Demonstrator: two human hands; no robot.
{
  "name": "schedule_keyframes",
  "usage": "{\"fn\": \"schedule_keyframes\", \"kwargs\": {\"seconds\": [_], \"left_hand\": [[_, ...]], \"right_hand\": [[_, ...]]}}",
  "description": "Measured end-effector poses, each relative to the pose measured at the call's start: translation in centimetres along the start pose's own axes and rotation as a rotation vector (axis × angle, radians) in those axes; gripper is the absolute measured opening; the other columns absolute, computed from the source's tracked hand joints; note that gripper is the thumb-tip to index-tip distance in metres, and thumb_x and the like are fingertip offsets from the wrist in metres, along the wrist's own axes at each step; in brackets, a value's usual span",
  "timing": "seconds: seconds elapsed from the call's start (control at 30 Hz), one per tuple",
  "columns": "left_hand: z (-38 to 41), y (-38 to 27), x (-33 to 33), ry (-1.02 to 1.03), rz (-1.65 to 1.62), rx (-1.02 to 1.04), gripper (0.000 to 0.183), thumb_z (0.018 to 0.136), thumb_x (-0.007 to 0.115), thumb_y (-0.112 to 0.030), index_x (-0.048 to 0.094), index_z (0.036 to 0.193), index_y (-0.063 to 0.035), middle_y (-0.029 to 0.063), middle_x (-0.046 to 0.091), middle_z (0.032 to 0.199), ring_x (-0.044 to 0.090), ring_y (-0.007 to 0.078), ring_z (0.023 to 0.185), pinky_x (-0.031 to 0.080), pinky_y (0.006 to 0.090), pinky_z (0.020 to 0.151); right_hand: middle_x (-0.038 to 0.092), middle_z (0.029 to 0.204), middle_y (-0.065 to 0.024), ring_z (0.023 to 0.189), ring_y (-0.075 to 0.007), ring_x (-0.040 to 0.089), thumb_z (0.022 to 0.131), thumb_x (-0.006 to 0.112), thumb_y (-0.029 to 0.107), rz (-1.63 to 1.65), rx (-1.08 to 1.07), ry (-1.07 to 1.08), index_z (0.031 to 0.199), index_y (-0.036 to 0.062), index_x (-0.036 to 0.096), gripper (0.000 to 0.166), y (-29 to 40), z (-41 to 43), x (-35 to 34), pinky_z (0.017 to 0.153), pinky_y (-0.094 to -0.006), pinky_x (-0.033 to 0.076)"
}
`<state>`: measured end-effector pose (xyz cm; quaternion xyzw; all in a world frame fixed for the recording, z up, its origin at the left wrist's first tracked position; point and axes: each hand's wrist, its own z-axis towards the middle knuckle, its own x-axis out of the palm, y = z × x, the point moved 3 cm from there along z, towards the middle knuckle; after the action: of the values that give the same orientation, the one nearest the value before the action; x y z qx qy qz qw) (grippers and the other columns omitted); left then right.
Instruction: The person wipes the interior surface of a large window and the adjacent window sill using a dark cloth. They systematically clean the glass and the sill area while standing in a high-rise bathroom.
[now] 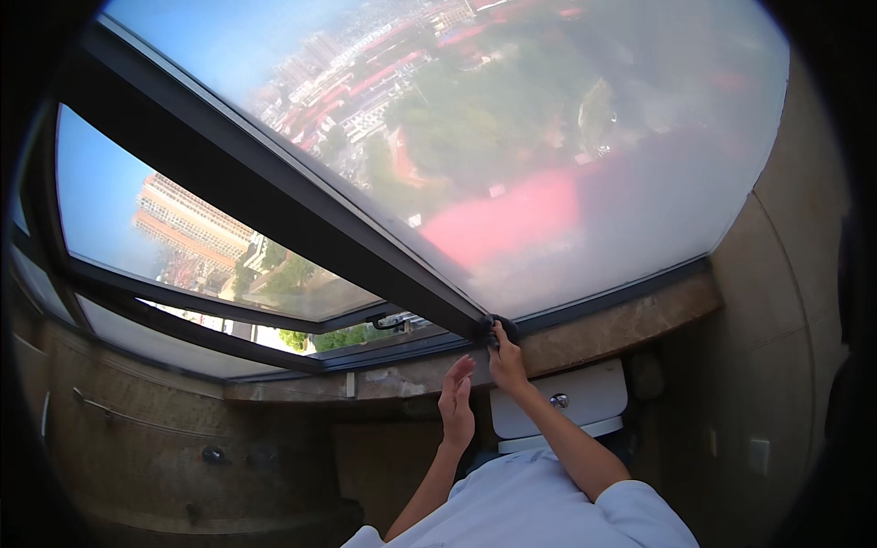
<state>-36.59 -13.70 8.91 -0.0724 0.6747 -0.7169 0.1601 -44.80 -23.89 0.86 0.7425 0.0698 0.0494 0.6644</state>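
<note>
My right hand (508,361) grips a dark cloth (505,327). It presses the cloth against the bottom corner where the dark window post (342,226) meets the lower frame, just above the brown stone sill (620,325). A little to the left, my left hand (458,404) is raised over the sill's near edge, fingers extended and holding nothing. Right of the post stands a large hazy window pane (521,137). On the left, a window sash (205,222) is tilted outward, leaving a gap at its bottom.
Below the sill sits a white toilet tank (596,397) with a round chrome button (559,401), close by my right forearm. A metal rail (151,418) runs along the left wall. A tiled wall (767,301) with a switch plate (759,455) bounds the right.
</note>
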Motion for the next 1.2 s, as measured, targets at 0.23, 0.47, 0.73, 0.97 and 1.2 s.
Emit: {"fn": "schedule_keyframes", "kwargs": {"seconds": [0.23, 0.47, 0.73, 0.97, 1.2], "left_hand": [[1.4, -1.5, -3.3, -0.1, 0.025, 0.012, 0.038, 0.104, 0.041, -0.02, 0.049, 0.133, 0.0021, 0.0096, 0.054, 0.131, 0.05, 0.0167, 0.12, 0.038, 0.03, 0.101], [1.8, -3.3, -1.5, -0.035, -0.097, 0.102, 0.037, 0.101, 0.042, -0.016, 0.049, 0.133, 0.0018, 0.011, 0.056, 0.127, 0.051, 0.0181, 0.121, 0.036, 0.0317, 0.106], [0.4, -1.3, 0.3, 0.003, -0.105, 0.058, 0.038, 0.099, 0.043, -0.017, 0.051, 0.132, -0.0008, 0.0112, 0.058, 0.125, 0.054, 0.0193, 0.119, 0.039, 0.0333, 0.104], [0.5, -0.7, 1.4, 0.037, -0.135, 0.018, 0.037, 0.099, 0.043, -0.016, 0.051, 0.132, -0.0009, 0.0113, 0.058, 0.123, 0.054, 0.0193, 0.119, 0.039, 0.0335, 0.104], [0.9, -0.3, -0.4, -0.017, -0.145, 0.026, 0.036, 0.1, 0.043, -0.015, 0.051, 0.132, -0.0004, 0.0112, 0.058, 0.123, 0.053, 0.019, 0.117, 0.038, 0.0328, 0.104]], "right_hand": [[0.042, 0.145, -0.0174, 0.123, -0.0427, 0.046, 0.068, 0.063, -0.011, -0.072, -0.924, -0.104, 0.119, 0.0077, 0.051, 0.056, 28.5, -3.4, -1.1, 0.087, -0.048, 0.051], [0.048, 0.14, -0.0215, 0.124, -0.0422, 0.049, 0.085, 0.056, -0.004, -0.103, -0.603, -0.205, 0.118, 0.0025, 0.055, 0.033, 7.5, -0.4, 0.3, 0.097, -0.0419, 0.046], [0.05, 0.136, -0.0254, 0.12, -0.0437, 0.053, 0.093, 0.05, 0.004, -0.104, -0.469, -0.168, 0.124, 0.0022, 0.052, 0.031, -1.2, 0.0, 0.4, 0.095, -0.0415, 0.047], [0.063, 0.105, -0.0272, 0.102, -0.0443, 0.06, 0.093, 0.05, 0.008, -0.196, 0.023, -0.045, 0.12, 0.0011, 0.053, 0.028, -5.6, 1.1, -1.4, 0.082, -0.0424, 0.049], [0.062, 0.116, -0.0146, 0.113, -0.0185, 0.058, 0.093, 0.055, 0.002, 0.492, -0.486, -0.089, 0.119, 0.0066, 0.059, 0.027, 21.7, -2.5, -8.1, 0.096, -0.0299, 0.043]]}}
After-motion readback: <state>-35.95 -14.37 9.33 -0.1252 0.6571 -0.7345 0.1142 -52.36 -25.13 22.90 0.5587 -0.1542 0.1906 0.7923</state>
